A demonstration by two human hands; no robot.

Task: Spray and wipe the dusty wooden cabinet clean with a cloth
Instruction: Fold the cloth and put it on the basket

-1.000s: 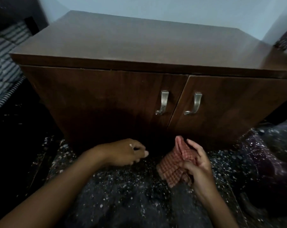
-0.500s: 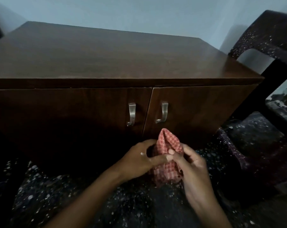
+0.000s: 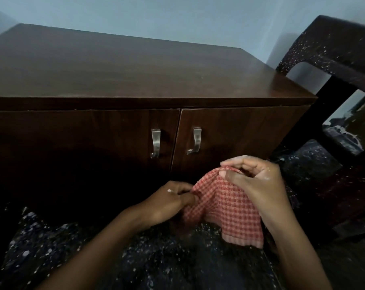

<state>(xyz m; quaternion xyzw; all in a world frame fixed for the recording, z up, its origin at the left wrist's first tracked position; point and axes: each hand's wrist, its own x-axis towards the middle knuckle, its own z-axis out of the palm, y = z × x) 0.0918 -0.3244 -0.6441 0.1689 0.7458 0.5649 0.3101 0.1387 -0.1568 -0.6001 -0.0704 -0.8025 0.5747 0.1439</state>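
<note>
Pale wall (image 3: 177,17) backs the cabinet (image 3: 135,80) at 12 o'clock. At 5 o'clock, left hand (image 3: 167,203) and right hand (image 3: 261,183) each pinch the cloth (image 3: 229,206) — unfolding step, apparently. Next: spread it flat, then wipe the cabinet top.

A plain pale blue-grey wall (image 3: 177,15) fills the top of the view, running behind the far edge of the brown wooden cabinet (image 3: 135,80). The light is dim and cool, with a soft pale sheen near the cabinet top's far right corner. At the right stands a dark piece of furniture (image 3: 334,45) flecked with white, with an opening through it; what kind it is cannot be told. Below, a dark white-speckled surface (image 3: 41,248) spreads out, floor or fabric unclear.
</note>
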